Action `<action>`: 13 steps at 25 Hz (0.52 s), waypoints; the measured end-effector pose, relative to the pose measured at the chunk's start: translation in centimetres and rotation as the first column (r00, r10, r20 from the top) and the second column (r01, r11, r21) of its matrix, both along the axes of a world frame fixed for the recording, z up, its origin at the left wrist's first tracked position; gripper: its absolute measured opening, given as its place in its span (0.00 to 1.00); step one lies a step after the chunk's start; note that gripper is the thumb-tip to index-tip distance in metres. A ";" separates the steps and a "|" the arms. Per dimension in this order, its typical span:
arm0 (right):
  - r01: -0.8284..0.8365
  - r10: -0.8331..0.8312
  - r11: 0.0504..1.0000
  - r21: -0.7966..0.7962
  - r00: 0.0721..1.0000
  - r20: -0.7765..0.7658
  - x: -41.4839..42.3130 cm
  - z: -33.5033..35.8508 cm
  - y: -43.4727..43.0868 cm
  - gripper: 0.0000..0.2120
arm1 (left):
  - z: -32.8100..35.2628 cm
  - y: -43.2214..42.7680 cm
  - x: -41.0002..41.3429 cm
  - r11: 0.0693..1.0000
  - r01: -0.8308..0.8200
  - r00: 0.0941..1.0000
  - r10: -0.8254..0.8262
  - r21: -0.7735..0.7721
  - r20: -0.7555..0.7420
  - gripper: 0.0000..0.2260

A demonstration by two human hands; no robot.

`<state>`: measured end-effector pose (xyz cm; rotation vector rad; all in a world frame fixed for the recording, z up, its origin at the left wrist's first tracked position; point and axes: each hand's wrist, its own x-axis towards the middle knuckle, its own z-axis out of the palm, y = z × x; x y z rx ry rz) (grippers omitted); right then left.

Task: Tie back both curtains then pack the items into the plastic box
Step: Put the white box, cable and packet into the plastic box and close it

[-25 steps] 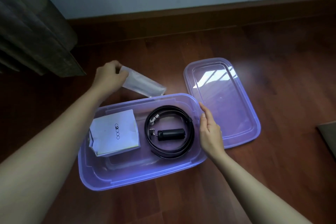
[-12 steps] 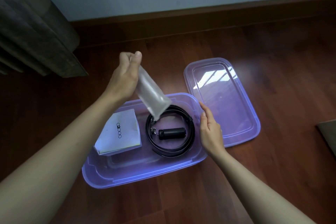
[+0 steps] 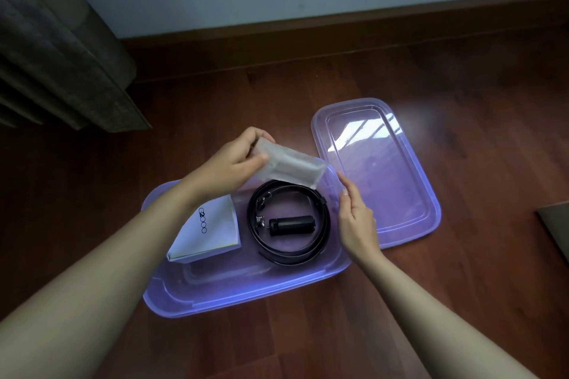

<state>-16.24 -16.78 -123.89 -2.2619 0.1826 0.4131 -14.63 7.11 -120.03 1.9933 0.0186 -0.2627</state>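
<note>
The left hand (image 3: 235,161) clamps its grip on a frosted flat plastic pouch (image 3: 292,168) over the translucent purple plastic box (image 3: 246,295) — the right hand (image 3: 357,218), grip apart, seems to touch its rim.

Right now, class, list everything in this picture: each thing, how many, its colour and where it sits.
plastic box: 1, translucent purple, on the floor, centre
lid: 1, translucent purple, on the floor right of the box
belt: 1, black, coiled inside the box
cylinder: 1, black, inside the belt's coil
paper packet: 1, white, in the box's left part
pouch: 1, clear, above the box's far rim
curtain: 1, grey-brown, top left
floor: 1, dark wood
left hand: 1, pinches the pouch
right hand: 1, fingers straight, at the box's right rim
</note>
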 end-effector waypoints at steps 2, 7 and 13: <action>0.000 0.000 1.000 0.000 1.000 0.003 0.0 0.0 0.0 0.18 | -0.8 0.1 -0.5 0.963 0.086 0.975 -0.134 0.254 0.178 0.04; 0.004 -0.004 1.000 0.002 1.000 0.009 -0.1 -0.1 0.0 0.18 | -3.4 -0.8 -2.4 0.494 -0.062 0.696 -0.601 0.867 0.392 0.08; 0.000 0.000 1.000 0.010 1.000 0.016 -0.1 -0.2 0.0 0.18 | -4.1 -2.4 -2.9 0.219 -0.089 0.758 -0.618 0.972 0.209 0.09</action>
